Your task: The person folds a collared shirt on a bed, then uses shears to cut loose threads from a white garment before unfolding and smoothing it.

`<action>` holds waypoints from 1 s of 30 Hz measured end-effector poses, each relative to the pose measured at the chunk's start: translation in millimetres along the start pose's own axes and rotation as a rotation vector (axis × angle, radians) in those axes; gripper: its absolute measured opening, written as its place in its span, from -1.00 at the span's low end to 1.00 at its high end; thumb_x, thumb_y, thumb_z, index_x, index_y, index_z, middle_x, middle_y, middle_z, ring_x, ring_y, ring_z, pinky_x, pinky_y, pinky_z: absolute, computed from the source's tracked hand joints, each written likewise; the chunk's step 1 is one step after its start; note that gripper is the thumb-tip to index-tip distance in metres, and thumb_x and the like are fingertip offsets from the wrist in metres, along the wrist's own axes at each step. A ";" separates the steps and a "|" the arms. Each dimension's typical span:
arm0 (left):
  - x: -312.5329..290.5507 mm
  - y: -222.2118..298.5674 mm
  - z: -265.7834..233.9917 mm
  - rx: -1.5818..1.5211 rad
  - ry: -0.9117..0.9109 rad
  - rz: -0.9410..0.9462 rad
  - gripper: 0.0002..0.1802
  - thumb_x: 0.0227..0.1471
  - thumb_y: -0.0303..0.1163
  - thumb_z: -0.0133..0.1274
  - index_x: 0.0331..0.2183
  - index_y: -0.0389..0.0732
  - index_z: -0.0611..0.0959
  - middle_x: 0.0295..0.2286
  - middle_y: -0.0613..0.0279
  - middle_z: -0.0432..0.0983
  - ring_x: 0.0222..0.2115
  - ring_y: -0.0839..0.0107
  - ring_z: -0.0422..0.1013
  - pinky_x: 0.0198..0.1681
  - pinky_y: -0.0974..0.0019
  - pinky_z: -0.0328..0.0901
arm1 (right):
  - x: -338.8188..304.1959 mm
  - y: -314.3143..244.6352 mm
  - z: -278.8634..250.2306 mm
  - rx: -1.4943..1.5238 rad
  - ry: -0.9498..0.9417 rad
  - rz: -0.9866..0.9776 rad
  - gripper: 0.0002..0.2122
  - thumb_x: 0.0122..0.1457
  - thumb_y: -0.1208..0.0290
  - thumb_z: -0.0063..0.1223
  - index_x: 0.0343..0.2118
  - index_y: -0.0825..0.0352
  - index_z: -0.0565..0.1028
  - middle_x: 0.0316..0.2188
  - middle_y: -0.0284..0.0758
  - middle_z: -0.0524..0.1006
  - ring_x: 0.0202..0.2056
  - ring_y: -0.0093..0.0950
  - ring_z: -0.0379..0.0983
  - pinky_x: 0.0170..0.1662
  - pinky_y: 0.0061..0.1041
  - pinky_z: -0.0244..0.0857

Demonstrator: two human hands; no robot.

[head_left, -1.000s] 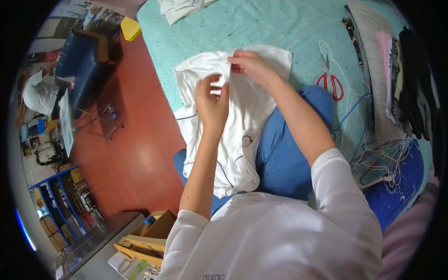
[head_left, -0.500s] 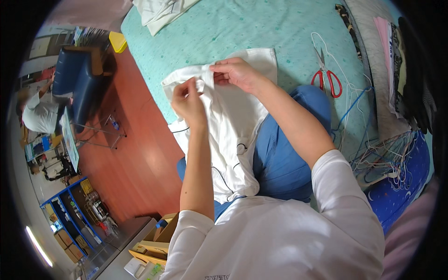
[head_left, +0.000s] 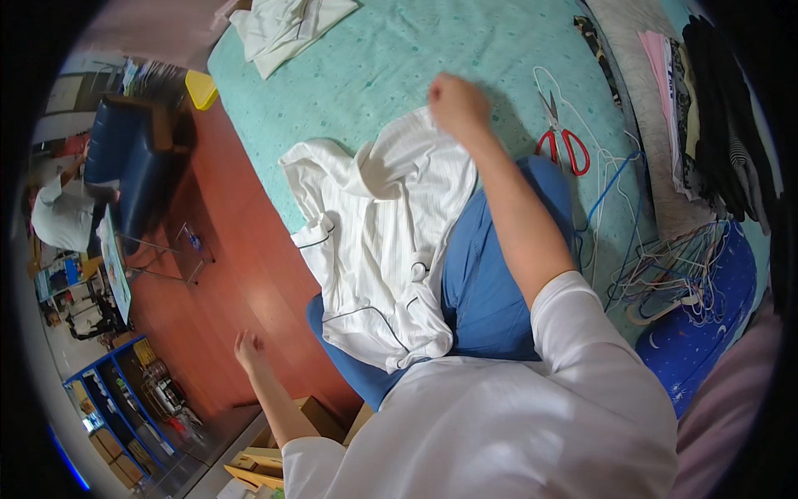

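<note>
A white striped garment (head_left: 378, 241) with dark piping lies spread over my lap and the bed edge, its far part bunched in folds. My right hand (head_left: 461, 104) is closed above its far right corner, blurred at the fingers. The cloth meets the underside of that hand; what the fingers hold, if anything, is hidden. Off to the left, my left hand (head_left: 251, 349) hangs over the floor, apart from the garment. Its fingers are smeared, so their closure is unclear. Red-handled scissors (head_left: 565, 141) lie on the bed right of the garment, blades slightly parted.
More white cloth (head_left: 291, 33) lies at the bed's (head_left: 391, 66) far left. Tangled hangers (head_left: 682, 279) and blue cord are at the right, near folded dark clothes (head_left: 719, 125). Left are a reddish floor (head_left: 224, 283), a blue chair (head_left: 125, 158) and a seated person (head_left: 62, 216).
My left hand has left the garment and swung down and left over the floor. My right hand has moved up and right. The garment's far edge has dropped into folds, its right corner drawn in.
</note>
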State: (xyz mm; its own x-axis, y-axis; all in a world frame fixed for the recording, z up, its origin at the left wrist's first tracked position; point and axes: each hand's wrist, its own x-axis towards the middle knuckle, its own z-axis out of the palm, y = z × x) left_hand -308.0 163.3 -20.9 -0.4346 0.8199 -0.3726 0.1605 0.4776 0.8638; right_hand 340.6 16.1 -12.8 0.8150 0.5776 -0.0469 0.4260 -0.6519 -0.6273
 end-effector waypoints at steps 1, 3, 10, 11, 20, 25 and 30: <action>-20.5 -5.3 18.2 -0.035 -0.121 -0.029 -0.67 -0.01 -0.57 0.14 -0.13 -0.28 0.53 -0.53 0.24 0.43 -0.58 0.52 0.34 -0.55 0.48 0.25 | 6.7 10.2 -11.0 -0.063 0.039 0.091 -0.83 0.10 0.33 -0.02 -0.35 0.27 0.54 -0.33 -0.19 0.58 -0.24 -0.16 0.52 -0.22 -0.15 0.38; -53.1 -19.9 48.2 -0.040 -0.286 -0.057 -0.68 0.01 -0.53 0.13 -0.13 -0.28 0.53 -0.45 0.20 0.49 -0.51 0.49 0.40 -0.50 0.47 0.29 | 12.8 20.2 -18.5 -0.106 0.011 0.167 -0.78 0.09 0.30 0.00 -0.28 0.30 0.55 -0.23 -0.16 0.57 -0.20 -0.16 0.52 -0.18 -0.15 0.38; -175.9 -55.0 155.3 0.232 -0.687 0.264 -0.76 0.13 -0.43 0.01 -0.15 -0.32 0.51 -0.27 0.19 0.49 -0.34 0.45 0.46 -0.30 0.40 0.39 | 9.6 26.0 18.0 0.443 -0.614 0.031 -0.69 0.03 0.29 0.16 -0.22 0.39 0.53 -0.26 -0.31 0.57 -0.25 -0.47 0.47 -0.18 -0.47 0.33; -186.0 -58.0 158.6 0.213 -0.704 0.279 -0.78 0.14 -0.41 0.02 -0.17 -0.26 0.53 -0.26 0.23 0.50 -0.31 0.47 0.45 -0.23 0.41 0.37 | -6.8 9.9 24.4 0.711 -0.687 0.050 -0.67 0.01 0.32 0.20 -0.16 0.35 0.54 -0.21 -0.31 0.57 -0.20 -0.48 0.46 -0.12 -0.52 0.31; -207.6 -39.8 139.8 -0.018 -0.793 -0.019 -0.40 0.29 0.00 -0.36 -0.10 -0.37 0.48 -0.27 0.13 0.53 -0.29 0.40 0.46 -0.19 0.36 0.33 | -226.4 -31.2 46.7 0.205 -1.991 -0.890 -0.82 0.12 0.44 0.08 -0.33 0.48 0.48 -0.56 -0.42 0.45 -0.47 -0.67 0.27 -0.38 -0.57 0.19; -206.7 -58.1 138.4 -0.027 -0.673 -0.122 -0.56 0.27 -0.14 -0.20 -0.10 -0.33 0.51 -0.28 0.27 0.51 -0.30 0.55 0.38 -0.22 0.46 0.25 | -215.0 -35.9 42.3 0.411 -2.004 -0.612 -0.85 0.13 0.45 0.06 -0.33 0.44 0.51 -0.52 -0.43 0.50 -0.44 -0.70 0.28 -0.35 -0.61 0.20; -215.3 -66.3 147.1 -0.143 -0.598 -0.048 -0.71 0.22 -0.27 -0.08 -0.20 -0.30 0.54 -0.39 0.44 0.45 -0.41 0.68 0.25 -0.34 0.53 0.16 | -215.8 -34.3 45.9 0.328 -2.007 -0.607 -0.85 0.16 0.44 0.06 -0.32 0.43 0.52 -0.51 -0.47 0.49 -0.42 -0.71 0.29 -0.33 -0.62 0.20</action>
State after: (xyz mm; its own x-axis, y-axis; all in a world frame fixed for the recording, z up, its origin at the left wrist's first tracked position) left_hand -94.7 1.5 -47.9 0.1401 0.8534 -0.5021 0.0149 0.5052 0.8629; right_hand 132.1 -63.6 -16.9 -0.8862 0.3846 -0.2583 0.1609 -0.2674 -0.9501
